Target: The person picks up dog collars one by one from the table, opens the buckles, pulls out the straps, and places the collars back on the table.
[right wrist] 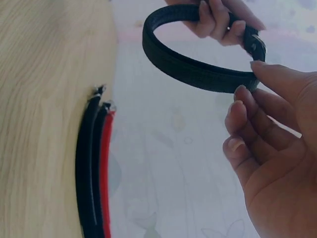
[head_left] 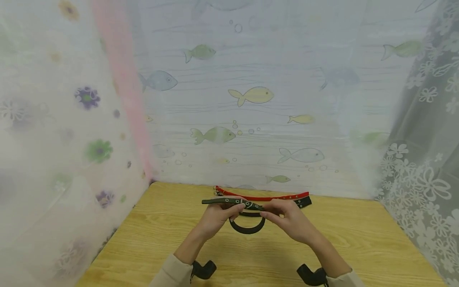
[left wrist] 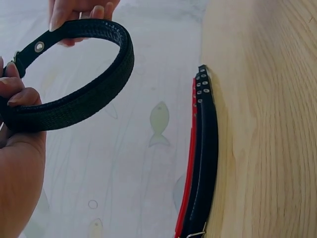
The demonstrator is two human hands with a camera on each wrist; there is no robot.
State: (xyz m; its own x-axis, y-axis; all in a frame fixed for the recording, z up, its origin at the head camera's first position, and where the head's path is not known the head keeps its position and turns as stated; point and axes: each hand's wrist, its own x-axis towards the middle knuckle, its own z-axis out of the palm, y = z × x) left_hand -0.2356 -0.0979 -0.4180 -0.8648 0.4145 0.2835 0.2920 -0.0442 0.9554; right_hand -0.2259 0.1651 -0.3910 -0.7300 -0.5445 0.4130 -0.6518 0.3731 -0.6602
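Note:
A dark green dog collar (head_left: 247,230), bent into a closed loop, is held up between both hands above the table. My left hand (head_left: 214,218) pinches it just left of the metal buckle (right wrist: 256,45), and the strap's free end with metal eyelets sticks out to the left past these fingers. With thumb and fingertips my right hand (head_left: 292,220) pinches the strap right of the buckle. In the right wrist view the right hand's other fingers (right wrist: 237,116) are loosely bent below the strap.
Behind the hands, at the table's (head_left: 143,239) back edge, lie a red collar (head_left: 265,198) and black collars (right wrist: 86,163) side by side. A fish-print curtain (head_left: 251,139) hangs right behind them. Black wrist mounts (head_left: 204,270) show at both sleeves.

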